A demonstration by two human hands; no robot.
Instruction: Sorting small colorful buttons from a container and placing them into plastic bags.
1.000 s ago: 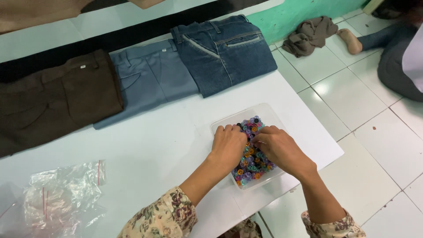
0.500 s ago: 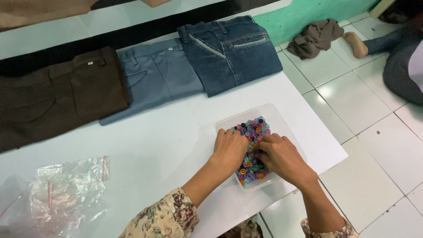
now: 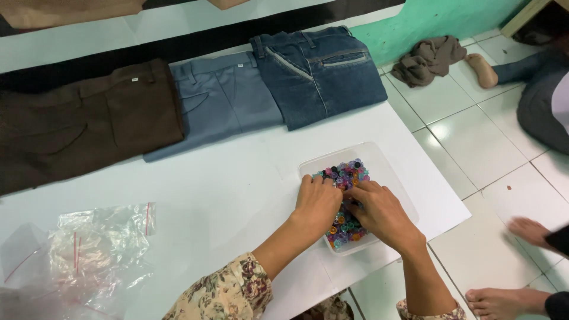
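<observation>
A clear plastic tray sits near the right edge of the white table. It holds a heap of small coloured buttons in blue, purple, green and orange. My left hand lies palm down on the left part of the heap, fingers curled into the buttons. My right hand rests beside it on the right part, fingers also among the buttons. Whether either hand has pinched a button is hidden by the fingers.
Three folded trousers lie along the table's far side: brown, light blue, dark denim. Crumpled clear plastic bags lie at the near left. Another person's feet and a seated person are on the tiled floor.
Both hands have stayed on the buttons, shifting slightly over the heap. Another person's hand and feet have come into view on the floor at the lower right.
</observation>
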